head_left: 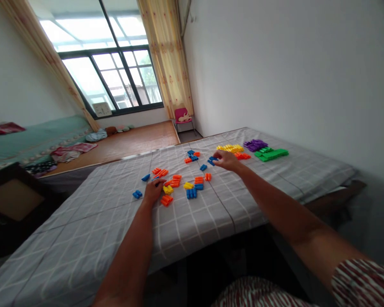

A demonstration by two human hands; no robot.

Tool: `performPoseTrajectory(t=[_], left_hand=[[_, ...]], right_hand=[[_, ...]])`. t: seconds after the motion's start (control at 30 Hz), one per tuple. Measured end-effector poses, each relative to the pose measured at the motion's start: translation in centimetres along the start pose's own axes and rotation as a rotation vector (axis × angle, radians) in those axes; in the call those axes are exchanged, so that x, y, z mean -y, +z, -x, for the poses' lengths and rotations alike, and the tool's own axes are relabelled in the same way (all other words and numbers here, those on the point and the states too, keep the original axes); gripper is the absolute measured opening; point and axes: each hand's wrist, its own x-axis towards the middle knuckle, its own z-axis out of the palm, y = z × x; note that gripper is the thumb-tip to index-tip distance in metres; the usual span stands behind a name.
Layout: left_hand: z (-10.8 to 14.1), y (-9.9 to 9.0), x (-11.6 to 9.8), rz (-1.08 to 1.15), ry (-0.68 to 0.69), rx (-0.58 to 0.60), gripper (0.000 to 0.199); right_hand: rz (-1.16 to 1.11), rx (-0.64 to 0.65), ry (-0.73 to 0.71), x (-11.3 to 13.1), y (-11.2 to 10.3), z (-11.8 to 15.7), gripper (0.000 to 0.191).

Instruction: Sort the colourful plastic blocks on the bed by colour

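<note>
Nearest: striped sleeve (pixel 365 277), dark red and pale streaks, soft fabric. Table covered in gray cloth (pixel 99 226), white check lines, lightly creased, edge hanging over the front.

Task pieces lie loose on the cloth: small, stubby, plastic-looking, saturated solid colors, mostly in short side-by-side rows. Closest is an orange group (pixel 167 200), then a blue row (pixel 191 193), stubby parallel shapes. Blue pair (pixel 137 194) sits off to the left. Left hand (pixel 154 191) rests low among pieces, fingers curled over something blue, just beside a yellow cluster (pixel 168 189); can't tell if it's gripped. Yellow piece (pixel 188 186) lies just behind the blue row; orange pair (pixel 208 176) a bit farther.

Right hand (pixel 225 161) reaches out, fingertips at blue pieces (pixel 212 160); contact likely, firm pinch can't be confirmed. Mixed blue-orange cluster (pixel 192 157) to its left. Far right, denser piles by color: orange pile (pixel 242 156), green pile (pixel 272 154), yellow pile (pixel 230 148), purple pile (pixel 255 145).

Beyond: smooth brown platform (pixel 147 136), pink chair (pixel 181 114) with thin legs, patterned yellowish curtain (pixel 166 55), dark-framed window (pixel 120 49).
</note>
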Motion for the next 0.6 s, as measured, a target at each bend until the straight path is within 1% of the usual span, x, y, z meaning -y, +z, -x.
performPoseTrajectory(t=[0.03,0.1,0.13,0.2,0.23,0.27,0.33,0.47,0.53,0.6], left_hand=[[0.0,0.0,0.0,0.008,0.003,0.004,0.032],[-0.2,0.1,0.2,0.025,0.002,0.007,0.034],[-0.4,0.1,0.3,0.031,-0.002,0.005,0.035],[-0.6,0.1,0.4,0.031,-0.013,0.005,0.037],[-0.7,0.1,0.4,0.023,-0.019,0.003,0.038],[-0.7,0.0,0.3,0.013,-0.025,0.001,0.038],[-0.6,-0.1,0.1,-0.008,-0.035,-0.004,0.038],[-0.4,-0.3,-0.4,-0.022,-0.022,0.002,0.035],[-0.4,-0.3,-0.3,-0.024,-0.010,0.011,0.034],[-0.4,-0.2,0.0,-0.028,-0.001,0.018,0.034]], right_hand=[[-0.031,-0.055,0.066,-1.6,-1.8,1.1,0.022],[-0.042,-0.152,0.243,-4.8,-5.1,3.7,0.024],[-0.031,-0.171,0.288,-6.3,-6.5,5.0,0.024],[-0.014,-0.183,0.348,-8.4,-8.2,7.4,0.023],[-0.009,-0.179,0.363,-9.2,-8.5,8.3,0.022],[-0.008,-0.173,0.377,-9.7,-8.4,9.1,0.022],[-0.019,-0.159,0.399,-10.5,-7.6,9.8,0.020],[-0.024,-0.136,0.432,-12.2,-5.6,9.8,0.025],[0.011,-0.157,0.443,-13.1,-5.2,9.7,0.031],[0.047,-0.205,0.445,-13.9,-5.2,10.0,0.036]])
